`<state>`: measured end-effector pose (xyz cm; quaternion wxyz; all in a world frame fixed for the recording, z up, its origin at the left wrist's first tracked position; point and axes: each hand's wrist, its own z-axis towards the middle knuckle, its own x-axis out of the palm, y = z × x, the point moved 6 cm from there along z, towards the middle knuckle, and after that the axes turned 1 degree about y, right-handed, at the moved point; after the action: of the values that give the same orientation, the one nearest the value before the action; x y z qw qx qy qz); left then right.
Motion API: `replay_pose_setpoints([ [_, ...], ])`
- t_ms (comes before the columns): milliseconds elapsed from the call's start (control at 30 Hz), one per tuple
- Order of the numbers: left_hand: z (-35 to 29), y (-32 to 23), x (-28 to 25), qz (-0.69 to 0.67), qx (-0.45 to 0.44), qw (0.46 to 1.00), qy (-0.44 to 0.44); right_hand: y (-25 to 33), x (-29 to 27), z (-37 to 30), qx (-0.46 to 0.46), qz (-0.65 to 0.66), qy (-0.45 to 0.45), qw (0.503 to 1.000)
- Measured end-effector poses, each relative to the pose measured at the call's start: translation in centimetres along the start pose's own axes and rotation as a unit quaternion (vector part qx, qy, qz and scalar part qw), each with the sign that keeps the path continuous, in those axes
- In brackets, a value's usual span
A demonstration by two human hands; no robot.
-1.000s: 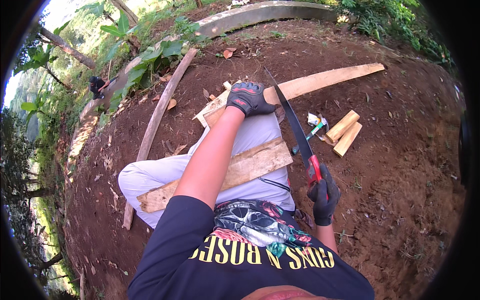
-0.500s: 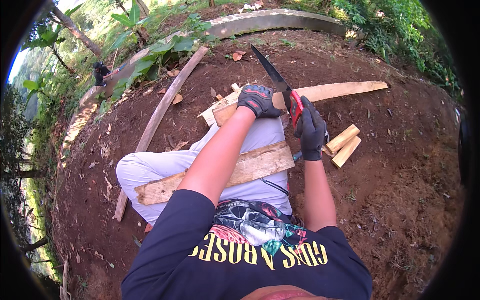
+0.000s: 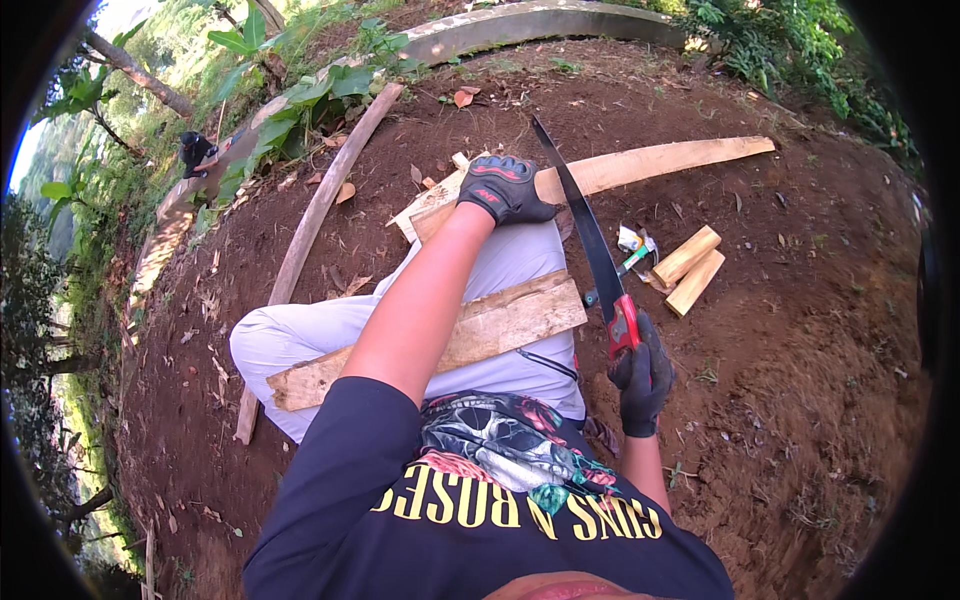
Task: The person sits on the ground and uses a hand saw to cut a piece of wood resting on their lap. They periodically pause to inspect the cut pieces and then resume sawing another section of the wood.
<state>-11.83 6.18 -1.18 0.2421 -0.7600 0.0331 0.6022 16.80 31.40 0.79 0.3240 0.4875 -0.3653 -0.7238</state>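
Note:
My left hand (image 3: 508,190), in a black glove with red trim, is closed over a long pale plank (image 3: 660,168) near its left end, by my knee. A hand saw (image 3: 588,225) with a dark blade and red handle is in my right hand (image 3: 645,380), also gloved, with fingers wrapped round the handle. The blade slants up and left across the plank just right of my left hand; I cannot tell how deep its teeth sit. Another plank piece (image 3: 405,212) lies under the held plank. Across my lap rests a rough, weathered board (image 3: 440,342).
Two short wood blocks (image 3: 690,270) lie on the soil at right, beside a small green-handled tool (image 3: 633,261). A long weathered pole (image 3: 318,225) stretches along the left. Beyond are a low concrete edge (image 3: 540,28), plants and another person (image 3: 196,152) at far left.
My right hand has drawn the saw back toward my body, down and slightly right, so more blade shows on the near side of the plank. My left hand stays on the plank.

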Motion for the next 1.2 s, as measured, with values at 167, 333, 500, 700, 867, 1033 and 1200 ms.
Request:
replay_pose_setpoints([
  [167, -0.4, 0.1, 0.5, 0.023, -0.004, 0.999, -0.029, 2.0, -1.7, -1.3, 0.081, 0.008, 0.024, 0.996],
  [333, 0.0, 0.2, 0.6, 0.024, -0.008, 0.999, -0.039, 2.8, 1.6, 5.0, 0.1, 0.079, 0.048, 0.991],
  [500, 0.7, 1.1, 0.9, 0.023, -0.006, 0.999, -0.034, 3.6, 1.3, 9.2, 0.089, 0.114, 0.042, 0.989],
  [700, -0.3, 0.9, 1.0, 0.024, 0.005, 0.998, -0.052, 4.0, 3.1, 6.2, 0.053, 0.076, 0.021, 0.995],
  [867, -1.1, 0.1, 1.1, 0.04, 0.027, 0.994, -0.095, 1.3, 5.6, 0.0, -0.061, -0.06, -0.005, 0.996],
  [1033, -0.8, -0.2, 0.7, 0.02, 0.025, 0.998, -0.061, 2.8, 4.5, 1.1, -0.046, -0.013, -0.007, 0.999],
  [1200, -1.8, -1.9, 0.2, 0.04, 0.031, 0.996, -0.078, 4.9, 1.7, 4.4, 0.107, 0.082, 0.026, 0.99],
])
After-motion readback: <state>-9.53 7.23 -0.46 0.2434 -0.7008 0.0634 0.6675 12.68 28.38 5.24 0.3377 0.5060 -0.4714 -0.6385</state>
